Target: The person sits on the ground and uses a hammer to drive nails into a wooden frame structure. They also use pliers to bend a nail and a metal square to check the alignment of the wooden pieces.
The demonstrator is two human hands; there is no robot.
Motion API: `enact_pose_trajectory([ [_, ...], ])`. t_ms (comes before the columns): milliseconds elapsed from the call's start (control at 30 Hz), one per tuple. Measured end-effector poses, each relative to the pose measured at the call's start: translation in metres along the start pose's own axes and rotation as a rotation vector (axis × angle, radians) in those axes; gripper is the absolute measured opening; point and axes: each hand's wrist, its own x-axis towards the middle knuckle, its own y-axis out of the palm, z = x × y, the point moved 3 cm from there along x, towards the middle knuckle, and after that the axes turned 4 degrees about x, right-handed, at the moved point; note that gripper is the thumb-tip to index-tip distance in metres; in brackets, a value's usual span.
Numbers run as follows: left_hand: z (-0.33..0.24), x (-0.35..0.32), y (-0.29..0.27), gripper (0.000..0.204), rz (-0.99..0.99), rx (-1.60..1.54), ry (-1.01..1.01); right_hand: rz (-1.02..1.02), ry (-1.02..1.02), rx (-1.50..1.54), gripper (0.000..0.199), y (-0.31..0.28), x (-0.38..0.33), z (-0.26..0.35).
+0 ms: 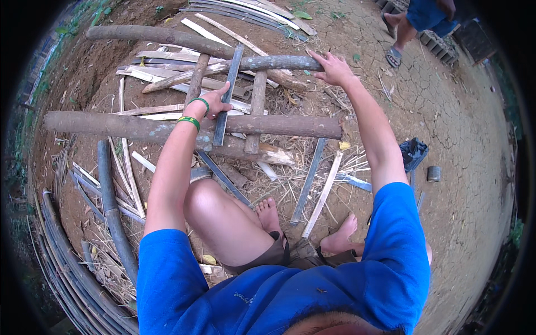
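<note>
My left hand point(213, 103) is closed on a flat dark bamboo strip point(233, 72), its thumb lying across it. The strip lies crosswise over the thick near log point(296, 125) and a thinner grey pole point(276, 62) farther off. My right hand point(336, 70) grips the right end of that grey pole, fingers on one side and thumb on the other. Two short wooden crosspieces, one left point(197, 78) and one right point(258, 100), run between the near and far logs. The undersides of both hands are hidden.
Split bamboo strips point(167, 58) are scattered beyond and around the frame. A long dark pole point(111, 206) and bundled bamboo point(72, 268) lie at the left. A black plastic bag point(413, 153) and a small can point(434, 173) are at the right. Another person's legs point(405, 36) show far right.
</note>
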Motion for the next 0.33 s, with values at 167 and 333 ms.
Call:
enact_pose_trajectory([
  [167, -0.003, 0.007, 0.001, 0.096, 0.011, -0.025, -0.004, -0.251, 0.140, 0.440, 0.061, -0.038, -0.047, -0.023],
  [333, 0.021, 0.004, 0.001, 0.100, 0.016, -0.066, -0.002, -0.439, -0.039, 1.006, 0.042, -0.225, -0.136, 0.009],
])
